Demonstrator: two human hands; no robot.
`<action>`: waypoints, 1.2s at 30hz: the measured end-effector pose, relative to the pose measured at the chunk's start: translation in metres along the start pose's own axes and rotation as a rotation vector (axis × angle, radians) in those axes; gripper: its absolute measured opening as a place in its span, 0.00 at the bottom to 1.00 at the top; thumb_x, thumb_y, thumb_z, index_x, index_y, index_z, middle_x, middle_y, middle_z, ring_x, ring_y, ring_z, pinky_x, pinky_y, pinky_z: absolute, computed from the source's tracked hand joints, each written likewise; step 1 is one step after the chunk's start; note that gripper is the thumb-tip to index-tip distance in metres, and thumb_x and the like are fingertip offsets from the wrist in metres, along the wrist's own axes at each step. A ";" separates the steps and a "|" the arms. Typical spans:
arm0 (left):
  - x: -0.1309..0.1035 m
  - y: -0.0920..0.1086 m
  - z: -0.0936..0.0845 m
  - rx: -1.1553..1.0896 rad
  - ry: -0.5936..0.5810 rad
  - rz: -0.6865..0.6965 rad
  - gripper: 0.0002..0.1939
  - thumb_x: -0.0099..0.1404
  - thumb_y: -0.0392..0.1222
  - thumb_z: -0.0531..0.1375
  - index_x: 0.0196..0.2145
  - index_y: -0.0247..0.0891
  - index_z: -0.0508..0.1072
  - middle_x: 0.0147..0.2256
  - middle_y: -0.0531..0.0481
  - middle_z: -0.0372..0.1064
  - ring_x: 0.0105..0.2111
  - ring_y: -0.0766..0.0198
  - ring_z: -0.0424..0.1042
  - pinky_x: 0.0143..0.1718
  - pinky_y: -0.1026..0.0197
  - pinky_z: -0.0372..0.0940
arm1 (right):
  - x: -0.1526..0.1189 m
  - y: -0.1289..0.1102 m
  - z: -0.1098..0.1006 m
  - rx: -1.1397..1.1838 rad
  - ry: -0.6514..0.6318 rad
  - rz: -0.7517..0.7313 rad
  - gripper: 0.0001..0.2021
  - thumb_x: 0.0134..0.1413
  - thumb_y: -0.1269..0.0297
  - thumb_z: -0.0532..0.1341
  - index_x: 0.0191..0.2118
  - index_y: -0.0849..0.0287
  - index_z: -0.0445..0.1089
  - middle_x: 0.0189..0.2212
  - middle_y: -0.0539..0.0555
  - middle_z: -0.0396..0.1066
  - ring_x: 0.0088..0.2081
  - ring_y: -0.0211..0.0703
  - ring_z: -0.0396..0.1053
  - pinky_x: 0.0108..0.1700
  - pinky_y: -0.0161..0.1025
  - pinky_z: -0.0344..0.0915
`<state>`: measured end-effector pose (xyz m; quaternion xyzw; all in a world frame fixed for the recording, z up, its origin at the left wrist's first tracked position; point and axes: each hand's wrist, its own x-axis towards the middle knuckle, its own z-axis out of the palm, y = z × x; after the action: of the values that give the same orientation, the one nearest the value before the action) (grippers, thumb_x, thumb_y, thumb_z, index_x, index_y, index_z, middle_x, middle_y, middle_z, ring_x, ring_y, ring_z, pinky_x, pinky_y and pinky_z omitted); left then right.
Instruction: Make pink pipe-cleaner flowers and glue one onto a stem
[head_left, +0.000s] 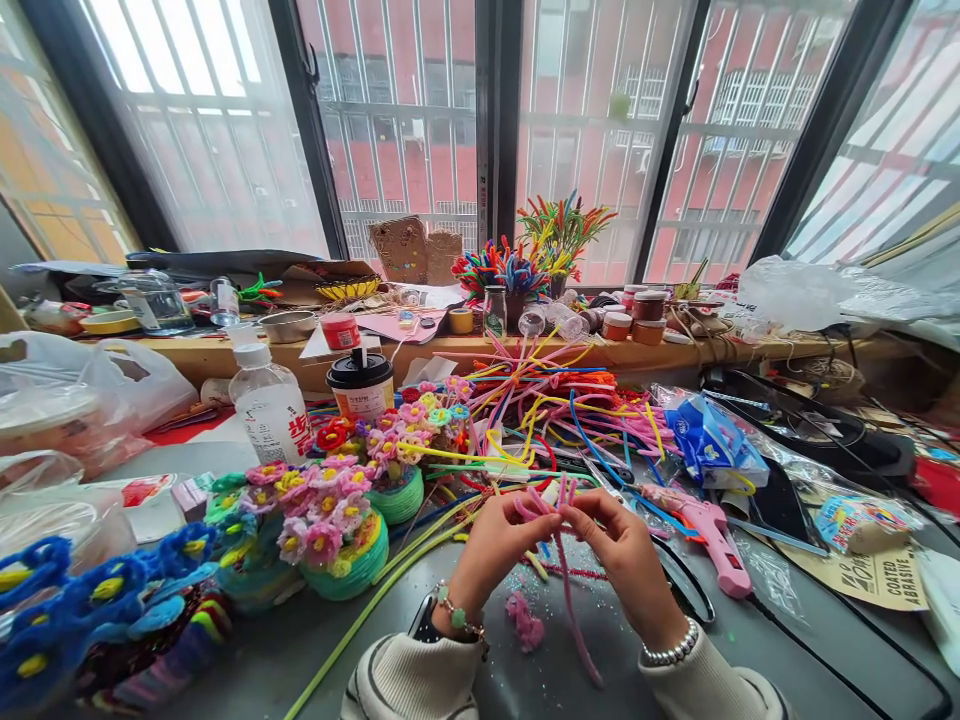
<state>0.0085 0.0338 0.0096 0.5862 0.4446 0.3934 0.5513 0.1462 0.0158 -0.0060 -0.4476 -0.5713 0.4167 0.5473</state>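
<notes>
Between my two hands is a pink pipe cleaner [571, 615], bent into loops at the top, with one long end hanging down towards the grey table. My left hand [502, 545] pinches the looped part from the left. From the right, my right hand [619, 555] closes thumb and finger on the same piece. Just below my hands, a small curled pink pipe-cleaner piece [524, 622] lies on the table [540, 680]. Behind it a red glittery strand [574, 573] is partly hidden by my hands.
Pots of pipe-cleaner flowers [341, 545] stand at the left, near a plastic bottle [266, 405] and a lidded cup [361, 385]. A heap of loose pipe cleaners [555, 390] lies behind my hands. To the right are a pink glue gun [705, 530] with its cord and a blue tissue pack [709, 440].
</notes>
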 end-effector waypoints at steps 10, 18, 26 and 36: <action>-0.004 0.000 0.000 -0.011 -0.200 0.122 0.13 0.50 0.46 0.58 0.28 0.32 0.69 0.21 0.54 0.60 0.20 0.73 0.57 0.20 0.70 0.54 | 0.001 -0.007 -0.009 0.140 -0.205 0.064 0.08 0.43 0.60 0.59 0.30 0.59 0.62 0.27 0.48 0.63 0.30 0.37 0.63 0.33 0.34 0.60; -0.002 -0.003 -0.001 -0.040 -0.220 0.036 0.13 0.48 0.47 0.58 0.26 0.33 0.66 0.20 0.55 0.60 0.19 0.72 0.60 0.20 0.70 0.55 | 0.002 -0.008 -0.002 0.301 -0.194 0.251 0.11 0.39 0.57 0.60 0.27 0.59 0.62 0.23 0.47 0.63 0.25 0.34 0.60 0.27 0.31 0.56; -0.003 -0.004 -0.003 -0.037 -0.241 -0.002 0.15 0.48 0.49 0.59 0.25 0.33 0.65 0.16 0.57 0.58 0.15 0.76 0.56 0.16 0.71 0.49 | 0.002 -0.010 -0.005 0.360 -0.253 0.232 0.11 0.37 0.58 0.61 0.25 0.59 0.61 0.23 0.47 0.63 0.28 0.36 0.61 0.32 0.34 0.57; -0.001 -0.002 0.000 -0.104 -0.209 -0.027 0.15 0.47 0.49 0.59 0.25 0.34 0.64 0.18 0.56 0.60 0.17 0.72 0.61 0.19 0.69 0.56 | 0.001 -0.009 -0.007 0.302 -0.193 0.214 0.12 0.38 0.58 0.61 0.27 0.58 0.60 0.22 0.47 0.62 0.25 0.35 0.60 0.27 0.32 0.56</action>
<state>0.0085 0.0331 0.0072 0.5885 0.3717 0.3453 0.6295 0.1531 0.0145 0.0037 -0.3767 -0.5014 0.5941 0.5037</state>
